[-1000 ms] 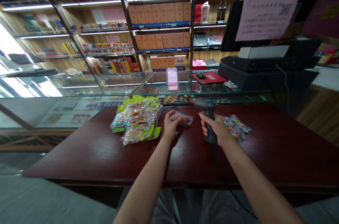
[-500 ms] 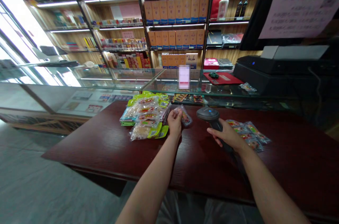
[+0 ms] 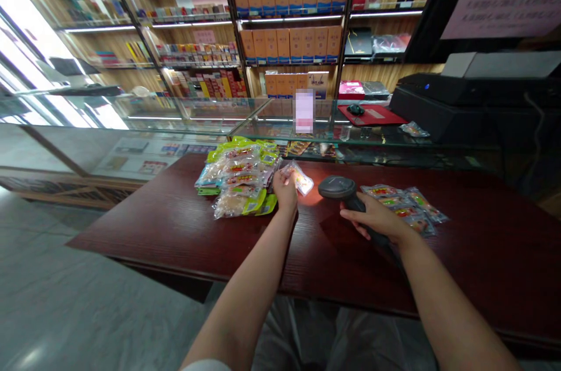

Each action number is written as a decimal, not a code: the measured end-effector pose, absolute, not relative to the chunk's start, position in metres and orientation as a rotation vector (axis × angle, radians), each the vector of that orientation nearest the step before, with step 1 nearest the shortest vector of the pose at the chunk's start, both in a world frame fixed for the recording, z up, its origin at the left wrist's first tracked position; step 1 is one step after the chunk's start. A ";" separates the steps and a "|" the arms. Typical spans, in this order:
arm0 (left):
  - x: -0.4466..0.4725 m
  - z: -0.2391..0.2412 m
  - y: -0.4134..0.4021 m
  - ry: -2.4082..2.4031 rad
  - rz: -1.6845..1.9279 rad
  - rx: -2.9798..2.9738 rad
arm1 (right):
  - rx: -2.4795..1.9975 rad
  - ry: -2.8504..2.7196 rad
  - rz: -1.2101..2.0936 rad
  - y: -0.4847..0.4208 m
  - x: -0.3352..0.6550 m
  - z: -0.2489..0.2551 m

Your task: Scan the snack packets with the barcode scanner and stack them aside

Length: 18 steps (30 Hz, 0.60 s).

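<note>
My left hand (image 3: 285, 190) is closed on a small clear snack packet (image 3: 300, 178), held just above the dark red table (image 3: 175, 225). My right hand (image 3: 374, 216) grips the handle of a dark barcode scanner (image 3: 338, 189), whose head points left at the packet. Light from the scanner falls on the packet and the table under it. A pile of green-edged snack bags (image 3: 239, 181) lies just left of my left hand. Several more small packets (image 3: 405, 204) lie to the right of the scanner.
A glass display counter (image 3: 184, 125) runs behind the table, with a red mouse pad (image 3: 370, 115) and a black register and printer (image 3: 460, 96) on it. Shelves of boxed goods (image 3: 284, 14) fill the back wall. Grey floor lies to the left.
The scanner head has dropped and turned toward the packet, and its light now falls on the packet. My left hand has tilted the packet toward the scanner. The view has shifted slightly.
</note>
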<state>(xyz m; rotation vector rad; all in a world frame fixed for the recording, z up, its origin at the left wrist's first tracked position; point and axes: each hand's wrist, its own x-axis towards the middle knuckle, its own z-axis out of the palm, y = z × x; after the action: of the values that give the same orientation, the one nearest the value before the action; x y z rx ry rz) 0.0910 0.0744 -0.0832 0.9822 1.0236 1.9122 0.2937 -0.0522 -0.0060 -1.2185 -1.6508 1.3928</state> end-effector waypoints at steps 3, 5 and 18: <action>0.090 -0.084 0.074 1.030 1.921 0.989 | -1.208 -1.637 1.369 -0.053 0.295 -0.006; 0.089 -0.084 0.074 1.049 1.933 1.018 | -1.198 -1.614 1.351 -0.053 0.296 -0.006; 0.089 -0.081 0.063 1.281 1.815 1.192 | -0.819 -1.191 1.310 -0.055 0.291 -0.006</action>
<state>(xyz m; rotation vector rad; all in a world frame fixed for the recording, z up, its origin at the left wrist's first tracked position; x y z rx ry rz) 0.0891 0.0625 -0.0808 1.1918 1.2815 1.8152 0.2914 -0.0551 -0.0058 -0.8189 -1.1907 1.3096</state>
